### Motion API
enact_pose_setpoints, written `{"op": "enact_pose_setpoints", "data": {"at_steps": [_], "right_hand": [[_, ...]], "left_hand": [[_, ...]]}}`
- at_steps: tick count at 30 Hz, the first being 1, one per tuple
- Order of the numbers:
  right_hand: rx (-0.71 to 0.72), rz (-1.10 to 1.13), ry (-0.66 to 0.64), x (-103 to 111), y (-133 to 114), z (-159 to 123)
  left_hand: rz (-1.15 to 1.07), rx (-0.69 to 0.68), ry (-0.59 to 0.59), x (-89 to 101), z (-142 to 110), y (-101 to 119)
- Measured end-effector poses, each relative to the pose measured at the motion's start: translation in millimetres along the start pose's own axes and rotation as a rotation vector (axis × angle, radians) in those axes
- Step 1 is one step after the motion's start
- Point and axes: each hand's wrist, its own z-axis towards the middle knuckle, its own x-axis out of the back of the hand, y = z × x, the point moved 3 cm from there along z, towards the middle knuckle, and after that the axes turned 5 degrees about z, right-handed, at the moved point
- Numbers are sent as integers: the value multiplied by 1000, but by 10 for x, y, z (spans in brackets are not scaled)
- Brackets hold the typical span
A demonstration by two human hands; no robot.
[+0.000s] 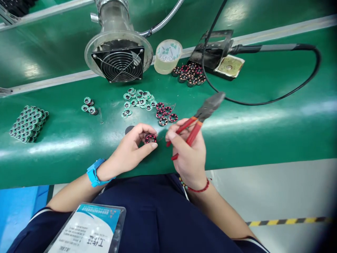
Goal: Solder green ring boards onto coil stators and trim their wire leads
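My left hand [131, 147] grips a small ring-shaped motor stator [150, 139] with dark red windings between thumb and fingers. In my right hand [190, 154] is a pair of pliers [210, 105] with red handles, jaws pointing up and away to the right. Thin wire seems to run from the stator toward my right fingers, though its end cannot be made out. Just beyond my hands lie several more red-wound stators [167, 111]. Left of those is a loose spread of small green ring-shaped circuit boards [139, 98].
A block of stacked green-topped pieces [28, 123] sits far left, a few more [89, 106] nearer. Behind stand a fume fan [122, 65], a tub [168, 58], copper-wound stators [191, 74] and a soldering iron [252, 48] in its holder [210, 56], its cable looping over the green bench [263, 137].
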Motion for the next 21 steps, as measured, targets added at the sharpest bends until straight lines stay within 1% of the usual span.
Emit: {"op": "enact_pose_setpoints", "data": {"at_steps": [1, 2, 4, 7, 11, 13, 17, 21], "right_hand": [[3, -3, 35, 31, -2, 14], [-3, -19, 42, 47, -5, 22], [-26, -71, -25, 31, -10, 12], [-41, -126, -156, -66, -14, -48], [-18, -116, -167, -162, -8, -92], [-7, -101, -170, -174, -4, -89], [8, -96, -206, -168, 4, -90], [-22, -67, -215, -187, 17, -111]], "left_hand": [[23, -10, 4, 8, -5, -5], [38, -21, 10, 13, -10, -11], [60, -45, 26, 17, -18, -23], [96, -67, 28, 2, -24, -40], [80, -63, 4, -17, -27, -51], [57, -46, -12, -18, -29, -42], [61, 47, -93, -28, -34, -20], [94, 73, -80, -24, -31, -2]]}}
